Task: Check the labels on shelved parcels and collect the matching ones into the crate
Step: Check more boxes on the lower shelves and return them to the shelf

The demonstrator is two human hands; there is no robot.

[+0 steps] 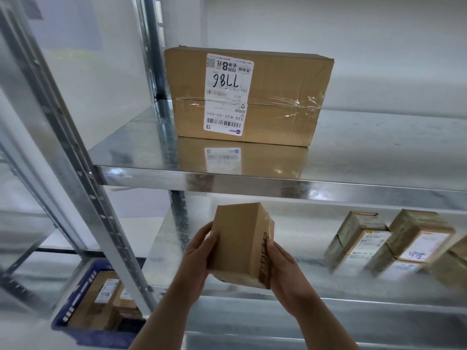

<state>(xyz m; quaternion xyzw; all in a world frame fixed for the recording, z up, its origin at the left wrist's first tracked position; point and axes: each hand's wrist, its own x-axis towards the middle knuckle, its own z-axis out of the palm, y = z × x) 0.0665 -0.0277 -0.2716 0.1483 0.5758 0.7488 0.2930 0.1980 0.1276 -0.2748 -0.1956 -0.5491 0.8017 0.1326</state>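
A small brown cardboard parcel (240,242) is held upright in front of the lower shelf, with my left hand (199,253) gripping its left side and my right hand (280,263) gripping its right side. No label shows on the faces turned toward me. A large taped box (278,102) with a white label reading 7786 upside down stands on the upper shelf (353,157). Two small labelled parcels (358,238) (417,238) lie on the lower shelf at right. The blue crate (83,299) sits on the floor at lower left with several parcels inside.
Slanted metal uprights (83,173) of the rack stand between me and the crate. The upper shelf's front edge (278,183) runs just above the held parcel. A white wall lies behind the shelves.
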